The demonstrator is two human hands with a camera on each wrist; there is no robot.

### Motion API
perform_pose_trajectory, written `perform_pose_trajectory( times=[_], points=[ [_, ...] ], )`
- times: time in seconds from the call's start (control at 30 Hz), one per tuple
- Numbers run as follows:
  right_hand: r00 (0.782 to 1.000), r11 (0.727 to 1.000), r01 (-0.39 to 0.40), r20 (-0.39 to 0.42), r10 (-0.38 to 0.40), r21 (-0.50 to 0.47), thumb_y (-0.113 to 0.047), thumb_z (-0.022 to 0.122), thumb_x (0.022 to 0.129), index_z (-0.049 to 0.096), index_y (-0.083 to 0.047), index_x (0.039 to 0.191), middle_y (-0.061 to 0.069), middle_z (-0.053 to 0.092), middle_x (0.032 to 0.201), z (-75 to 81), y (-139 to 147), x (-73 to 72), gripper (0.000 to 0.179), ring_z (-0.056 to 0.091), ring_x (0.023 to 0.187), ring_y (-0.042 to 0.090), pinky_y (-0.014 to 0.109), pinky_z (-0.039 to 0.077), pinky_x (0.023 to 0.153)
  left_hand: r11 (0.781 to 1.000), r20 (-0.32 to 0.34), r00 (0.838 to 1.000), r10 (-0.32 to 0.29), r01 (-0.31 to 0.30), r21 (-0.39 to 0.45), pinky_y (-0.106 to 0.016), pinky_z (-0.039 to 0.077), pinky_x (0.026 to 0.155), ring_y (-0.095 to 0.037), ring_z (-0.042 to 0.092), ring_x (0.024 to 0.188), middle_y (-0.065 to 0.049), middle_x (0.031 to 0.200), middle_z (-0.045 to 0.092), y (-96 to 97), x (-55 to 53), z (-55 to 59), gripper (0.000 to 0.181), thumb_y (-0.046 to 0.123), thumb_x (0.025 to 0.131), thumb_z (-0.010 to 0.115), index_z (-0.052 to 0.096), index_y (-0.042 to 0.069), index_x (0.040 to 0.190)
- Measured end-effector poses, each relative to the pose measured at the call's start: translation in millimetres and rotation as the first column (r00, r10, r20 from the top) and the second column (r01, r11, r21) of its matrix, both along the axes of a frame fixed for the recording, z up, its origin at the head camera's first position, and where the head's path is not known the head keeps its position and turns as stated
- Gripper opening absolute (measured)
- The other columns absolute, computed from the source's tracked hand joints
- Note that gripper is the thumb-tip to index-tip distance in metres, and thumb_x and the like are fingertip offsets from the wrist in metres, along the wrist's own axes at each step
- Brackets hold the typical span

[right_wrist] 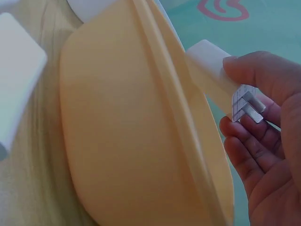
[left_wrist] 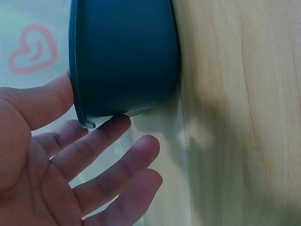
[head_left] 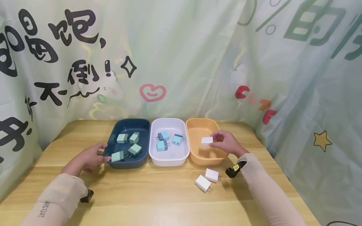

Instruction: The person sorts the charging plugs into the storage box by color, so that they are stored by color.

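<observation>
Above the orange bin (head_left: 207, 160), my right hand (head_left: 227, 143) pinches a white plug-in charger (head_left: 207, 141) between thumb and fingers. In the right wrist view its metal prongs (right_wrist: 253, 113) point back toward the palm. My left hand (head_left: 91, 157) is at the left side of the dark blue bin (head_left: 128, 164), its thumb touching the rim and its other fingers spread fairly straight by the outer wall (left_wrist: 127, 56). Pale green chargers (head_left: 135, 150) with dark green ends lie in that bin. Two more white chargers (head_left: 203, 183) (head_left: 211, 175) lie on the table before the orange bin.
A white bin (head_left: 169, 162) stands between the other two, holding 3 light blue chargers (head_left: 177, 139). All the bins stand in a row on the wooden table (head_left: 135, 197). A printed curtain (head_left: 181, 59) hangs behind and at both sides.
</observation>
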State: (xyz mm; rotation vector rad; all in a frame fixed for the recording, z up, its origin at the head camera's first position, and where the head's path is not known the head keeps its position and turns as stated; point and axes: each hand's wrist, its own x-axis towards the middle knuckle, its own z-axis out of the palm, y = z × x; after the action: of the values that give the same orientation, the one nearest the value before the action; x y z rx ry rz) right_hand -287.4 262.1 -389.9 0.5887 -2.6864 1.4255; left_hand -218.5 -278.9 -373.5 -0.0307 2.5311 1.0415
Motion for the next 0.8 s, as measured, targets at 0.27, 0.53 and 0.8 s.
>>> perform_pose_trajectory(
  times=[0.27,0.53,0.8],
  points=[
    [1.000,0.999,-0.020,-0.018,0.020,0.036,-0.004,0.081,0.075,0.064,0.008,0.105,0.016,0.069,0.090,1.5,-7,-11.9,0.036,0.066,0.082,0.020,0.023,0.052,0.070,1.000,0.001,1.000,0.008,-0.008,0.011,-0.047,0.054,0.061,-0.041,0.058,0.098,-0.040,0.140,0.034,-1.2,-0.4,-2.1,0.072,0.029,0.093,0.067,0.025,-0.001,0.142],
    [0.997,0.995,-0.031,-0.063,0.037,0.097,-0.008,0.083,0.075,0.066,0.004,0.107,0.012,0.069,0.094,3.3,-12,-25.8,0.037,0.066,0.088,0.025,0.033,0.053,0.079,1.000,0.000,1.000,0.020,-0.020,0.021,-0.047,0.054,0.061,-0.042,0.058,0.100,-0.039,0.140,0.034,-0.5,0.0,-2.9,0.071,0.028,0.093,0.067,0.026,-0.001,0.143],
    [0.998,0.982,-0.024,-0.057,0.035,0.186,-0.018,0.086,0.074,0.067,0.000,0.108,0.011,0.069,0.099,5.5,-16,-43.3,0.043,0.064,0.095,0.028,0.043,0.051,0.086,1.000,0.004,1.000,0.024,-0.024,0.011,-0.048,0.054,0.062,-0.042,0.058,0.100,-0.039,0.140,0.034,0.6,-1.2,-2.4,0.068,0.025,0.094,0.066,0.026,-0.001,0.142]
  ],
)
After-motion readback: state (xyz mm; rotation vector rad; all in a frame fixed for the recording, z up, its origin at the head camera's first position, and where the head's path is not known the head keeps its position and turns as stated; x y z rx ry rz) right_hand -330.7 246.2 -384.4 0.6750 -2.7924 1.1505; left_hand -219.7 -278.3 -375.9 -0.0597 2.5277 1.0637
